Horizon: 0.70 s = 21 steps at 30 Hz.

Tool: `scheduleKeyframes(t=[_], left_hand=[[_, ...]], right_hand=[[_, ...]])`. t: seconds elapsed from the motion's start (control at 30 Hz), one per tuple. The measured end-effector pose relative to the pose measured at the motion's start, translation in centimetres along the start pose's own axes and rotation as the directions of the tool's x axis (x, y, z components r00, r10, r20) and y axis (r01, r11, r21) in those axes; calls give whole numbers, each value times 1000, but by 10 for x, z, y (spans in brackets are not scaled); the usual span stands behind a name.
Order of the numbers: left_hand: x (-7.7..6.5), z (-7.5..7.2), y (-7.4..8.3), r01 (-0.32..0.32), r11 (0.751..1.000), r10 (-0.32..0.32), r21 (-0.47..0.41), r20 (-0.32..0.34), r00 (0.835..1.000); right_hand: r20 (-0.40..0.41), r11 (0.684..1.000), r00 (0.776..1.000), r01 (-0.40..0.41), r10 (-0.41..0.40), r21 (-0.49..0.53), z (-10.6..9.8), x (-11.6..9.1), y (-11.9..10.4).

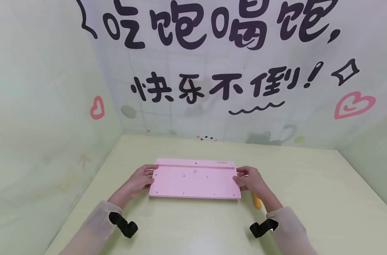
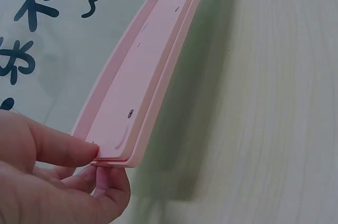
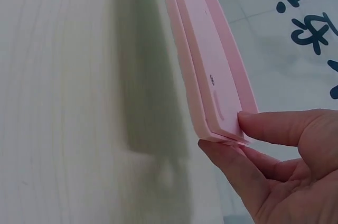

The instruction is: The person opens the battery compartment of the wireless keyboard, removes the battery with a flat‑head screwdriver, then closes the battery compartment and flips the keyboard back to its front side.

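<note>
A pink keyboard (image 1: pixel 195 182) is held up over the table by both hands, its underside with small screws and a raised ridge along the far edge facing me. At its left end the left hand (image 1: pixel 140 180) pinches it, thumb on the underside and fingers curled beneath. The right hand (image 1: pixel 251 180) grips the opposite end the same way. In the left wrist view the thumb presses near the corner of the keyboard (image 2: pixel 124 92). The right wrist view shows thumb and fingers at the other corner of the keyboard (image 3: pixel 211 71). Its key side is hidden.
An orange object (image 1: pixel 258 202) lies on the pale wooden table (image 1: pixel 193 226), partly hidden behind the right wrist. A printed cloth wall (image 1: pixel 187 120) with dark lettering rises at the back, and side walls stand left and right.
</note>
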State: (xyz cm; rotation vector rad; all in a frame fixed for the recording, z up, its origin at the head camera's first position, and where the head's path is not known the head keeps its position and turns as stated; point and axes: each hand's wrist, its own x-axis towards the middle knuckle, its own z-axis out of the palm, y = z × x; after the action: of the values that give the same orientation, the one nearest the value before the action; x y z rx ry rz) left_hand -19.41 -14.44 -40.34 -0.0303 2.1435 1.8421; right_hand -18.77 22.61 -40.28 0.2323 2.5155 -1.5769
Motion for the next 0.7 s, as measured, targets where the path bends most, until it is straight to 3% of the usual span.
scheduleKeyframes(t=[0.33, 0.7], left_hand=[[9, 3, -12, 48, 998, -50, -33, -36, 998], [12, -3, -18, 44, 999, -45, -27, -68, 997]], right_hand=[[-3, 998, 1000, -15, 14, -65, 8, -1, 9], [18, 993, 1000, -3, 5, -117, 14, 1, 10]])
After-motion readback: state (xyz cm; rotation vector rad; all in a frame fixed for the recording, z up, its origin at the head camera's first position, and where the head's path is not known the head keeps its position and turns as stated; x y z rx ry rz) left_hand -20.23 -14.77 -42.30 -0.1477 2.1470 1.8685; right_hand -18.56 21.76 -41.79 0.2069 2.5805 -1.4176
